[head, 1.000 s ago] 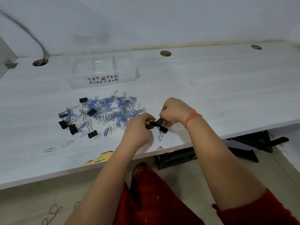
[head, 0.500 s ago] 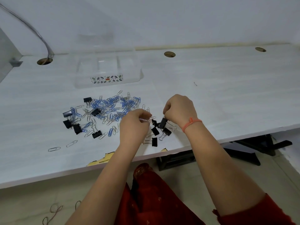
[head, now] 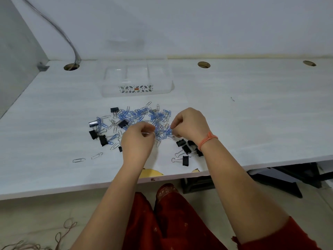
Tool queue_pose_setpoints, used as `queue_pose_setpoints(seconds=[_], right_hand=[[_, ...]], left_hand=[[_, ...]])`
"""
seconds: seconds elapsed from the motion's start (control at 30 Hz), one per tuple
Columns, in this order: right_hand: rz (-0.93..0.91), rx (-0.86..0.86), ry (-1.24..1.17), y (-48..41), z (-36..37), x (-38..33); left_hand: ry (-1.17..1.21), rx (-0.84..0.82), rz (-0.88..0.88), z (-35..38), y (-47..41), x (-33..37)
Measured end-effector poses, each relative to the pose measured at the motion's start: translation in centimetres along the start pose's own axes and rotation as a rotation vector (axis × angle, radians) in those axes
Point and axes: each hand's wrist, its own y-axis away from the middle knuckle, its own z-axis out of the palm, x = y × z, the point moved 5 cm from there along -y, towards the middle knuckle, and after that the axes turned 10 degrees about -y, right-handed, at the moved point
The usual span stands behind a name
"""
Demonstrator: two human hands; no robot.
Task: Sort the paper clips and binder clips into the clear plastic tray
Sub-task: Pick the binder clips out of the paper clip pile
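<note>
Both hands have left the little group of binder clips by the front edge of the worktop and gone up into the near fringe of the paper clips. The black clip the right hand was pinching half a second back now seems to be down among the others.

Left hand: grip pressed together, thumb to forefinger, on what looks like a silver paper clip. Right hand: fingers curled, tips in among the blue ones, but I cannot tell whether that grip has caught anything.

The heap lies mid-worktop, left of centre, with a further cluster of black clips at its left side. The clear plastic tray stands behind it toward the back edge, and no clip shows inside.

On handling, the paper clips look feather-light, thin and slick, and they lie flat on a smooth top, so they are likely to skate away from a fingertip. They also hook into each other, so one pull may drag a chain. A fingernail under a loop, or sliding one clear of the tangle first, should work best.

The binder clips are stiffer and chunkier, and the easy hold is across the black body. The wire handles swing, so a pinch there would likely leave the clip dangling.
</note>
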Motion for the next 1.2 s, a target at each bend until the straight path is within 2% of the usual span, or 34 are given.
queue_pose_setpoints(seconds=[0.27,0.47,0.67,0.83,0.93,1.07,1.2], right_hand=[[-0.154,-0.177,0.007,-0.3,5.8,-4.3],[-0.276,-0.309,0.119,0.3,10.1,-5.8],[-0.382,-0.269,0.124,0.6,12.2,-6.6],[-0.427,-0.235,0.165,0.5,13.0,-6.9],[-0.475,-0.145,0.103,0.5,12.8,-7.4],[-0.441,0.04,-0.058,-0.8,11.8,-8.9],[-0.324,0.076,-0.244,-2.5,11.8,-8.6]], left_hand=[[-0.209,0.16,-0.017,-5.0,-0.2,-4.1],[-0.436,0.02,-0.013,-7.0,-1.3,-6.4],[-0.497,-0.015,0.006,-7.1,-1.9,-7.6],[-0.482,0.169,0.015,-8.8,-2.3,-8.6],[-0.493,0.269,-0.008,-9.5,-2.7,-9.4],[-0.459,0.189,-0.1,-8.9,-3.6,-10.4],[-0.4,0.148,-0.027,-8.5,-4.4,-9.8]])
